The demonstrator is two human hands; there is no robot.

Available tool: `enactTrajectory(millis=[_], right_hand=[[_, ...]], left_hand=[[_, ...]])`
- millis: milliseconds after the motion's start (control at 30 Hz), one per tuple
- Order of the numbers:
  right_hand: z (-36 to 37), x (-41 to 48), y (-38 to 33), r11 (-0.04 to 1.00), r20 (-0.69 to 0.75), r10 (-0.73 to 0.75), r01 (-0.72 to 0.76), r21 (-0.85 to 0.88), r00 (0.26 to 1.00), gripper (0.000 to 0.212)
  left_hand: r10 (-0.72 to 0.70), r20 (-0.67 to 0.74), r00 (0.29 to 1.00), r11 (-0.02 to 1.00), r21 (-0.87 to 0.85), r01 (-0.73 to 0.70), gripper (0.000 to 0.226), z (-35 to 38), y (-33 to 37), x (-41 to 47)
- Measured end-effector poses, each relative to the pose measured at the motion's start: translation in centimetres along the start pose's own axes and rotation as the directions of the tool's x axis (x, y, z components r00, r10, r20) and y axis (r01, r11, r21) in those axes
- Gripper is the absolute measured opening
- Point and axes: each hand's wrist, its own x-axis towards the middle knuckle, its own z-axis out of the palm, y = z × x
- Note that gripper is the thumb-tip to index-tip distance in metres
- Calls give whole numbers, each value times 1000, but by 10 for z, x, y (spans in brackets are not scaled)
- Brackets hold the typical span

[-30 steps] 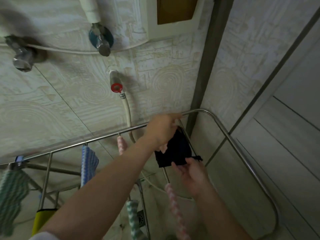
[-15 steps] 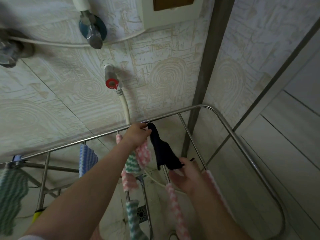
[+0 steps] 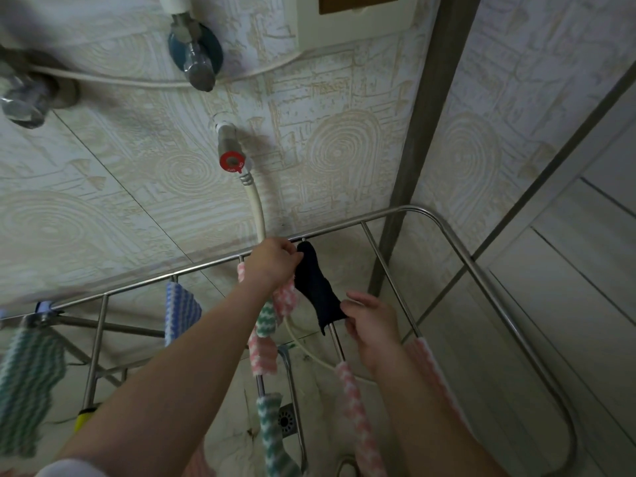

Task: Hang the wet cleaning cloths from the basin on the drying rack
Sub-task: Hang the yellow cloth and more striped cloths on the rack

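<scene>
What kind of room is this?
Probably a bathroom or wash room: a red-capped metal tap on the patterned tiled wall, a metal floor drain, and a steel-tube drying rack hung with cloths.

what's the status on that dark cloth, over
Left hand pinches top of dark navy cloth at back rail of steel drying rack. Right hand holds its lower end. Pink zigzag cloth crowds its left side.

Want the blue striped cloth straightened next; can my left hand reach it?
Probably, once free: the left hand pinches the dark cloth; the blue striped cloth hangs further left on the rack, uncovered.
</scene>
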Motion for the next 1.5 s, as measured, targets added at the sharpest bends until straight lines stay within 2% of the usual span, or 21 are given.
enactTrajectory(millis=[100, 200, 267, 300, 367, 400, 433, 467, 533, 567, 633, 700, 933, 1033, 1133, 1233, 1300, 1367, 1400, 1467, 1500], right_hand=[[2, 0, 6, 992, -66, -99, 93, -91, 993, 21], [6, -6, 7, 946, 38, -177, 181, -268, 983, 19], [4, -16, 0, 806, 167, -209, 266, -529, 964, 33], [4, -25, -5, 670, 224, -227, 319, -670, 948, 40], [2, -41, -17, 455, 304, -297, 414, -788, 905, 47], [3, -51, -24, 441, 348, -317, 462, -769, 882, 45], [6, -61, -29, 498, 394, -308, 500, -708, 866, 41], [8, -71, -35, 622, 438, -254, 493, -609, 862, 34], [15, -93, -41, 891, 560, -30, 276, -360, 828, 25], [17, -101, -39, 956, 623, 32, 158, -246, 781, 30], [21, -110, -34, 999, 685, 32, 1, -48, 727, 38], [28, -118, -28, 999, 678, -8, -24, 37, 735, 40], [33, -142, -24, 999, 646, -40, 7, 52, 762, 40], [27, -147, -28, 998, 652, -61, 50, 36, 756, 47], [19, -157, -35, 993, 588, -110, 109, 37, 802, 50], [17, -165, -41, 971, 502, -212, 240, 9, 838, 47], [22, -173, -42, 947, 415, -293, 322, 0, 861, 33], [26, -177, -42, 936, 352, -336, 350, 23, 874, 22], [28, -179, -42, 936, 336, -343, 350, 42, 877, 19], [30, -183, -43, 944, 332, -329, 309, 111, 884, 19], [30, -184, -42, 949, 337, -311, 271, 160, 889, 20]], left_hand=[[34, -41, 999, 999, 9, -33, 8, 2, 4, 1], [18, -53, 998, 1000, 18, -17, 10, 1, 7, -1], [9, -96, 995, 1000, -24, -11, 10, -4, 7, -5], [5, -123, 992, 997, -75, -15, 9, -12, 7, -11], [-37, -128, 991, 945, -326, -7, 6, -28, 11, -25], [-84, -72, 994, 852, -523, 34, 4, -38, 13, -38], [-118, 22, 993, 699, -708, 99, 3, -48, 15, -52], [-112, 129, 985, 511, -843, 168, 6, -57, 17, -66], [-26, 265, 964, 189, -945, 265, 15, -71, 16, -90], [24, 291, 957, 85, -954, 288, 23, -75, 15, -100], [65, 287, 956, -29, -957, 290, 43, -81, 15, -119], [49, 252, 967, -60, -965, 254, 55, -87, 13, -134], [-78, 152, 985, 105, -982, 160, 27, -101, -2, -152], [-118, 14, 993, 199, -979, 37, 32, -111, -12, -153], [-99, -172, 980, 328, -935, -131, 38, -132, -27, -154], [5, -267, 964, 565, -794, -223, 43, -145, -30, -163], [115, -230, 966, 663, -707, -248, 41, -145, -23, -180], [307, -182, 934, 733, -581, -354, 24, -135, -8, -200], [418, -152, 895, 769, -466, -439, 8, -128, -3, -209], [569, -104, 816, 812, -88, -577, 31, -111, 2, -216], [579, -114, 807, 815, 35, -579, 39, -105, 2, -215]])
